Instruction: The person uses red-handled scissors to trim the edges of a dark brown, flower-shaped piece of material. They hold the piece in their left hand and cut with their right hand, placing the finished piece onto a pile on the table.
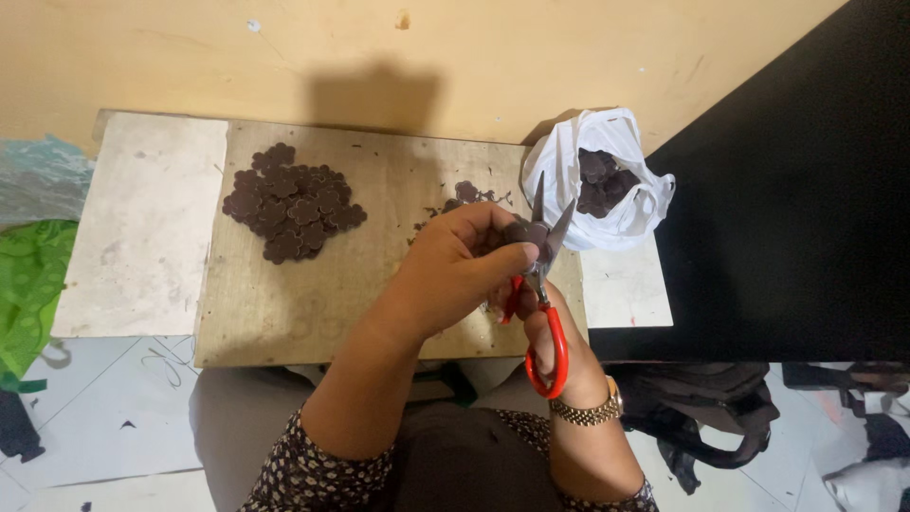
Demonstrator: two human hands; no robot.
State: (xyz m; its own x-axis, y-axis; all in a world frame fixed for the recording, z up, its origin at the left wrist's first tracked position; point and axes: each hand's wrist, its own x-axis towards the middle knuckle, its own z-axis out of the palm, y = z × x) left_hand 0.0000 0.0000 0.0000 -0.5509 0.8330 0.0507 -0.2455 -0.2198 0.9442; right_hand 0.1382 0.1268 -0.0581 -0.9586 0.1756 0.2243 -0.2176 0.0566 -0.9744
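My left hand (455, 270) pinches a small dark brown flower-shaped piece (527, 232) between thumb and fingers. My right hand (559, 346) grips red-handled scissors (545, 284), whose steel blades stand apart around that piece. Both hands hover over the right part of a wooden board (284, 303). A pile of several dark brown flower-shaped pieces (294, 204) lies on the board's left part. A few dark scraps (466, 192) lie just behind my left hand.
A white plastic bag (607, 180) with more dark pieces inside sits at the board's right end. The board rests on a pale slab (142, 228) against a tan wall. Green fabric (28, 284) lies at the left. A black bag (711, 408) sits on the floor, right.
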